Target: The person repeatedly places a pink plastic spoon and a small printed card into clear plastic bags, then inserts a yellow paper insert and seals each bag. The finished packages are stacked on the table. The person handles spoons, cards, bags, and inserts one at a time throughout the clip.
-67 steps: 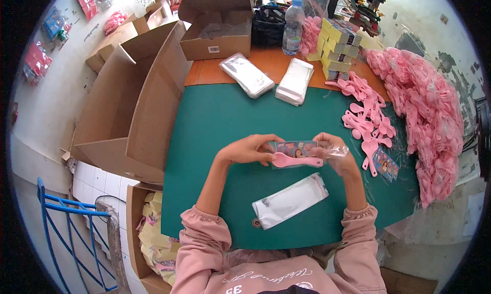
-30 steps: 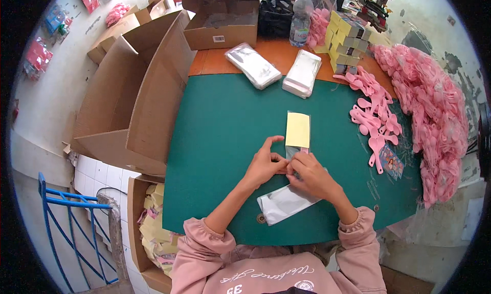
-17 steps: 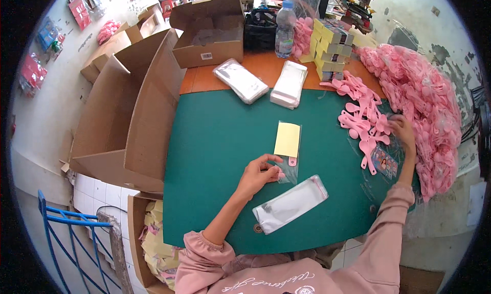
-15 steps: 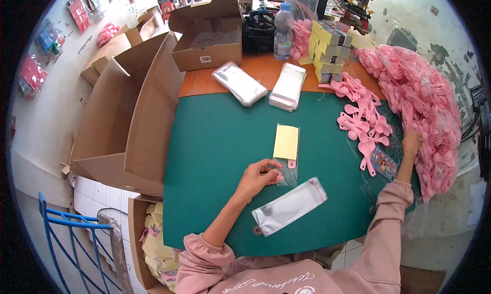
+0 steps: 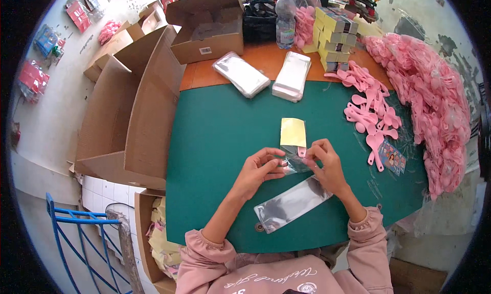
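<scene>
A small clear plastic bag (image 5: 295, 164) lies on the green table mat with a yellow card (image 5: 293, 132) inside it. The pink tip of a spoon handle (image 5: 302, 151) shows below the card. My left hand (image 5: 260, 171) pinches the left side of the bag's near end. On the other side, my right hand (image 5: 327, 167) has its thumb and fingers closed on the bag beside the handle tip. Under my right wrist and nearer to me lies a flat stack of clear plastic bags (image 5: 291, 204), set at a slant.
Loose pink spoons (image 5: 376, 140) and a printed card (image 5: 393, 158) lie at the right, before a long heap of bagged pink spoons (image 5: 434, 94). Two bag stacks (image 5: 241, 75) and piled card bundles (image 5: 335, 38) stand farther back. A large open carton (image 5: 148, 110) borders the left edge.
My right hand has come from the spoon heap at the right to the small bag and closed on it. My left hand stays at the bag, shifted slightly right.
</scene>
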Demonstrator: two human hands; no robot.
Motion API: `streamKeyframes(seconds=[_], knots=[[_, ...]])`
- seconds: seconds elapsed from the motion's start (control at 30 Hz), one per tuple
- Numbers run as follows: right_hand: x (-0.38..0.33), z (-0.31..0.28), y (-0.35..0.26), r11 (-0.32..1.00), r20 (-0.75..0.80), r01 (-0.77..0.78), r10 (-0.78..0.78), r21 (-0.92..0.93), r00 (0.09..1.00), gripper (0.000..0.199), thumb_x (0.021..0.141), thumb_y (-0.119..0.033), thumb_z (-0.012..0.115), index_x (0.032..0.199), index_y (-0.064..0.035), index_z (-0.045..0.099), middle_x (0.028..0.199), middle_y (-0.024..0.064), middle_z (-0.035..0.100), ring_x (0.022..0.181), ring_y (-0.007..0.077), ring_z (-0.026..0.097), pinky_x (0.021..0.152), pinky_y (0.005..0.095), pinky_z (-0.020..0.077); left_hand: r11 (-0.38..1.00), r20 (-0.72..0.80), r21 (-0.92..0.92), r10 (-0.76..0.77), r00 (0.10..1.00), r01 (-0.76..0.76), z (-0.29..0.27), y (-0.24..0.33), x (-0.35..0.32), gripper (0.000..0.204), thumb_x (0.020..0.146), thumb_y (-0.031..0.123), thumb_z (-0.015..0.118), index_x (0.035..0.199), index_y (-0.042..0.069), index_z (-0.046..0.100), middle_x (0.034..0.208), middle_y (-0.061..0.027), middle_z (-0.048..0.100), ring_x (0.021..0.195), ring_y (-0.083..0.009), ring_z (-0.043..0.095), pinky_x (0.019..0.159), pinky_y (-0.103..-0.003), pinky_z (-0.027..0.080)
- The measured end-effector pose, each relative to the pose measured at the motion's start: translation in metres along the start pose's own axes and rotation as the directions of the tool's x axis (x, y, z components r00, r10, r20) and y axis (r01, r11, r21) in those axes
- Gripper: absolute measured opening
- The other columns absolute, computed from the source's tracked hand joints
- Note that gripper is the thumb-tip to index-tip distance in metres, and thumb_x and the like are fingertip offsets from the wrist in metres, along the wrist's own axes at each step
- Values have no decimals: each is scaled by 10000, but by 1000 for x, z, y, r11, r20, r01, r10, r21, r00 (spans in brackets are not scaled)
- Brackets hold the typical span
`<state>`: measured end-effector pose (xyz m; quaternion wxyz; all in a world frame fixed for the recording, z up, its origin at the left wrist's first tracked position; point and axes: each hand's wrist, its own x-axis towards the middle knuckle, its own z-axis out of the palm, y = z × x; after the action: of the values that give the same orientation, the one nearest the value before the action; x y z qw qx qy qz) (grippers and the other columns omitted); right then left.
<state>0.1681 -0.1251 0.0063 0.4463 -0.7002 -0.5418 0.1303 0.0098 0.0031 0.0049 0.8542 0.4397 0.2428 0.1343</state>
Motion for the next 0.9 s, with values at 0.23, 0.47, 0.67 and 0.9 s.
streamKeyframes(seconds=[0.23, 0.47, 0.67, 0.9], knots=[[-4, -5, 12, 981, 76, -97, 85, 167, 993, 126, 755, -45, 619, 851, 1, 552, 919, 89, 470, 786, 160, 531, 666, 269, 478, 528, 164, 785, 326, 931, -324, -2, -12, 9, 115, 811, 38, 568, 915, -8, 553, 892, -78, 536, 781, -146, 603, 657, -249, 529], [-6, 2, 18, 624, 308, -500, 397, 600, 865, 108, 826, -77, 575, 825, 16, 520, 806, 61, 557, 728, 115, 568, 650, 241, 483, 574, 62, 775, 349, 935, -266, -2, -21, 10, 146, 780, 99, 627, 867, -7, 578, 855, -70, 585, 782, -141, 608, 659, -249, 516], [-6, 8, 20, 650, 204, -481, 456, 589, 866, 133, 825, -66, 580, 848, 6, 470, 730, 79, 576, 616, 126, 592, 530, 224, 486, 699, -123, 709, 252, 960, -93, 4, -21, 14, 179, 769, 119, 649, 854, -19, 573, 833, -58, 615, 770, -104, 602, 664, -246, 504], [-4, 10, 12, 652, 136, -474, 499, 591, 856, 166, 808, -30, 577, 912, -13, 449, 724, 95, 577, 575, 129, 587, 483, 228, 478, 778, -125, 614, 259, 958, -130, 1, -28, 16, 191, 795, 95, 613, 935, 20, 507, 851, -37, 590, 705, -86, 577, 578, -236, 475]])
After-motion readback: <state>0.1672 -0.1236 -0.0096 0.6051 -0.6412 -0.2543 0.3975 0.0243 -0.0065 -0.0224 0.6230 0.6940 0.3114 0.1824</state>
